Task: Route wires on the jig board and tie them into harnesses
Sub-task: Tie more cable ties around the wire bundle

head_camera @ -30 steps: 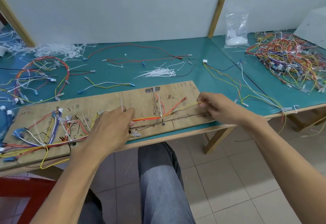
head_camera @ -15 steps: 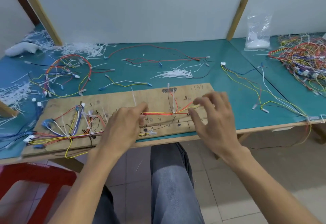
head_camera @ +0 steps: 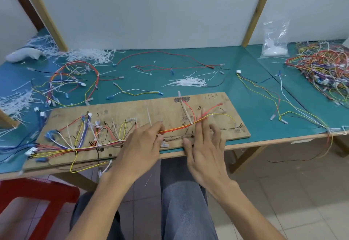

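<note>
A wooden jig board (head_camera: 132, 111) lies along the front edge of the teal table. Coloured wires are routed across it, with a tied bundle (head_camera: 75, 148) at its left end. A red, orange and yellow wire run (head_camera: 179, 128) crosses the board's middle. My left hand (head_camera: 140, 149) pinches this run at its left end, and a white cable tie (head_camera: 148, 116) stands up from the fingers. My right hand (head_camera: 204, 145) hovers over the run's right part with fingers spread and straight, the fingertips touching the wires. A yellow wire loop (head_camera: 229, 116) curves to the board's right end.
Loose white cable ties (head_camera: 188, 82) lie behind the board. Finished harnesses (head_camera: 73, 81) sit at left and a big wire heap (head_camera: 321, 69) at right. A plastic bag (head_camera: 275, 39) stands by the wall. Cut tie scraps (head_camera: 17, 103) litter the left. A red stool (head_camera: 37, 198) is below.
My right hand let go of the yellow wire end at the board's right edge and moved left, fingers now spread over the wire run. My left hand kept its pinch.
</note>
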A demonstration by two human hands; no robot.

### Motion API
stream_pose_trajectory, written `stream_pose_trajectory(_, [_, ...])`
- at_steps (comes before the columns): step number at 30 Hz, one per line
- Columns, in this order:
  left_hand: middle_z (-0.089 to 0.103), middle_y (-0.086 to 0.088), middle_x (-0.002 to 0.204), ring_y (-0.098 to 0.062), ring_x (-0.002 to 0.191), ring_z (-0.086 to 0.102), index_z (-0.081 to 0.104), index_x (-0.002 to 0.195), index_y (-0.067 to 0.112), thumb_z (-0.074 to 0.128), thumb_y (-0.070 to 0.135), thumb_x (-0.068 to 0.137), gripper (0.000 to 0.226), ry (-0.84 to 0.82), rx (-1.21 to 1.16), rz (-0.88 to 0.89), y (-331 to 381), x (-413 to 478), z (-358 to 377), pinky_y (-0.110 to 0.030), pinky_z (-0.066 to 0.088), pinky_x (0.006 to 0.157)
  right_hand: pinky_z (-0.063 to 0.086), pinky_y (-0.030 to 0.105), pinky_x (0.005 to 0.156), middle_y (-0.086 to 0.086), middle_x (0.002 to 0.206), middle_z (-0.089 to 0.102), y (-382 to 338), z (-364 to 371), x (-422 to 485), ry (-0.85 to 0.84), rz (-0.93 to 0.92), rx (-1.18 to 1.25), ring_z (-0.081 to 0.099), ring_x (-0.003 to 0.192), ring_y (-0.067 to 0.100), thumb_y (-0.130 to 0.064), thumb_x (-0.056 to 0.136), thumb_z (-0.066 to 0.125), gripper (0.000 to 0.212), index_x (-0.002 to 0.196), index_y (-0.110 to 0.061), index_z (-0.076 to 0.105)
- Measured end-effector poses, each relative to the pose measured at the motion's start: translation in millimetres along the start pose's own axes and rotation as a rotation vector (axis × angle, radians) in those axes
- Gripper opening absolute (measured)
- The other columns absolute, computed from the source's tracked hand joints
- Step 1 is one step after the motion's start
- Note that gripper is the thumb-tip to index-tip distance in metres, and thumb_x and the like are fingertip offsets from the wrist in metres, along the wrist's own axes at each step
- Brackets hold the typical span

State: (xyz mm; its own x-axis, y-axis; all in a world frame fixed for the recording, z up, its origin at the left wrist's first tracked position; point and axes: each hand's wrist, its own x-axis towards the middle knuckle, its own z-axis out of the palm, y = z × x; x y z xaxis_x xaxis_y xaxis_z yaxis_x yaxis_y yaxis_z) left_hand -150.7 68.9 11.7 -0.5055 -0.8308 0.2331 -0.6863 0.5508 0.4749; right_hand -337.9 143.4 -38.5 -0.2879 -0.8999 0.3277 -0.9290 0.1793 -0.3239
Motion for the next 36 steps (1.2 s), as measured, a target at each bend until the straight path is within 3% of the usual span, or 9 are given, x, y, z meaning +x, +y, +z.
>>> stream_pose_trajectory(4, [0.065, 0.009, 0.086, -0.02, 0.085, 0.061, 0.059, 0.116, 0.034, 0.064, 0.034, 0.1, 0.018, -0.037, 0.009, -0.004, -2, -4, -3, -0.043, 0.054, 0.079, 0.036, 0.055, 0.114, 0.004, 0.154, 0.043, 2, -16, 17, 0.076, -0.073, 0.057, 0.037, 0.14, 0.034, -0.046, 0.107, 0.048, 0.068, 0.163, -0.016, 0.024])
stream_pose_trajectory(7, [0.058, 0.019, 0.085, -0.006, 0.081, 0.056, 0.052, 0.124, 0.045, 0.08, 0.041, 0.088, 0.046, -0.19, 0.023, -0.023, -8, -6, -17, -0.038, 0.053, 0.077, 0.031, 0.047, 0.122, 0.004, 0.159, 0.047, 7, -26, 32, -0.034, -0.203, 0.095, 0.038, 0.144, 0.033, -0.041, 0.106, 0.054, 0.072, 0.167, -0.02, 0.023])
stream_pose_trajectory(12, [0.062, 0.012, 0.081, -0.009, 0.077, 0.057, 0.046, 0.099, 0.04, 0.078, 0.013, 0.087, 0.044, -0.245, 0.099, -0.076, -1, 2, -23, -0.038, 0.052, 0.073, 0.042, 0.048, 0.109, 0.002, 0.137, 0.066, 15, -31, 52, -0.273, -0.348, -0.041, 0.05, 0.133, 0.03, -0.051, 0.105, 0.045, 0.052, 0.144, -0.018, 0.058])
stream_pose_trajectory(16, [0.065, 0.009, 0.078, -0.001, 0.081, 0.059, 0.064, 0.095, 0.033, 0.074, 0.003, 0.089, 0.032, -0.073, -0.188, -0.165, -3, 8, -32, -0.011, 0.041, 0.067, 0.051, 0.043, 0.092, 0.0, 0.116, 0.069, 15, -30, 58, -0.252, -0.367, 0.013, 0.054, 0.12, 0.029, -0.046, 0.102, 0.061, 0.031, 0.117, -0.02, 0.071])
stream_pose_trajectory(19, [0.066, 0.017, 0.084, 0.006, 0.082, 0.063, 0.067, 0.098, 0.033, 0.074, 0.003, 0.092, 0.031, -0.044, -0.229, -0.12, -4, 4, -39, -0.004, 0.039, 0.067, 0.05, 0.04, 0.089, 0.0, 0.108, 0.072, 7, -28, 64, -0.263, -0.367, 0.044, 0.062, 0.111, 0.031, -0.043, 0.101, 0.064, 0.028, 0.113, -0.021, 0.076])
stream_pose_trajectory(24, [0.064, 0.005, 0.088, -0.027, 0.091, 0.063, 0.051, 0.122, 0.039, 0.074, 0.007, 0.086, 0.053, -0.023, 0.257, 0.029, -12, -4, -45, -0.044, 0.051, 0.082, 0.054, 0.034, 0.08, -0.008, 0.102, 0.075, -30, -17, 75, -0.389, -0.356, 0.295, 0.069, 0.094, 0.02, -0.036, 0.095, 0.072, 0.017, 0.107, -0.025, 0.079])
stream_pose_trajectory(28, [0.066, 0.006, 0.085, -0.029, 0.083, 0.064, 0.041, 0.149, 0.032, 0.075, 0.003, 0.077, 0.085, 0.114, 0.402, 0.069, -11, -7, -42, -0.045, 0.05, 0.088, 0.055, 0.041, 0.079, -0.008, 0.096, 0.076, -40, -12, 82, -0.444, -0.389, 0.375, 0.067, 0.088, 0.016, -0.024, 0.092, 0.077, 0.005, 0.092, -0.023, 0.082])
stream_pose_trajectory(32, [0.07, 0.002, 0.093, -0.032, 0.094, 0.067, 0.052, 0.139, 0.022, 0.084, 0.02, 0.082, 0.065, 0.156, 0.416, -0.007, -29, -15, -40, -0.049, 0.049, 0.092, 0.054, 0.044, 0.078, -0.004, 0.097, 0.07, -38, -10, 75, -0.379, -0.501, 0.33, 0.065, 0.094, 0.022, -0.035, 0.094, 0.072, 0.014, 0.096, -0.024, 0.081])
stream_pose_trajectory(36, [0.073, 0.002, 0.097, -0.032, 0.093, 0.068, 0.054, 0.14, 0.027, 0.084, 0.025, 0.083, 0.064, 0.112, 0.415, -0.044, -40, -24, -36, -0.047, 0.055, 0.081, 0.05, 0.044, 0.075, 0.0, 0.094, 0.068, -46, 1, 64, -0.205, -0.479, 0.272, 0.06, 0.092, 0.029, -0.025, 0.094, 0.073, 0.009, 0.091, -0.017, 0.076])
